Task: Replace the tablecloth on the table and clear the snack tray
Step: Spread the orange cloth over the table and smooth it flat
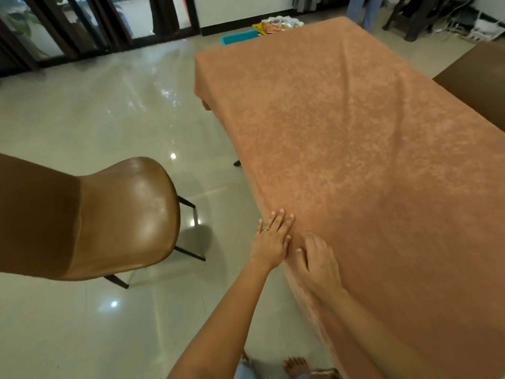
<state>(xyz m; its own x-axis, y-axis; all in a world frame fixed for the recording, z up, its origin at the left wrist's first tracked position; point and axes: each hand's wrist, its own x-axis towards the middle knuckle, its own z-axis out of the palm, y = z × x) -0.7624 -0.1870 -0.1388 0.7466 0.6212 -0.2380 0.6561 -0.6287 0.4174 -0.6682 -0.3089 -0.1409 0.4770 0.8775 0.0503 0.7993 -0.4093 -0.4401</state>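
An orange-brown patterned tablecloth [355, 149] lies spread over the whole table, hanging over its left and near edges. My left hand [270, 242], with a ring on one finger, lies flat on the cloth at the table's left edge, fingers apart. My right hand [317, 263] rests palm down on the cloth just beside it, fingers slightly curled over a small fold. Neither hand holds anything. On the floor beyond the table's far end lie a teal tray [239, 37] and a heap of snack packets [278, 24].
A brown leather chair [120, 214] stands on the glossy tiled floor to the left of the table. A second brown seat [475, 80] is at the right edge. Dark furniture legs and cables sit at the back right. My bare foot [296, 366] is near the table.
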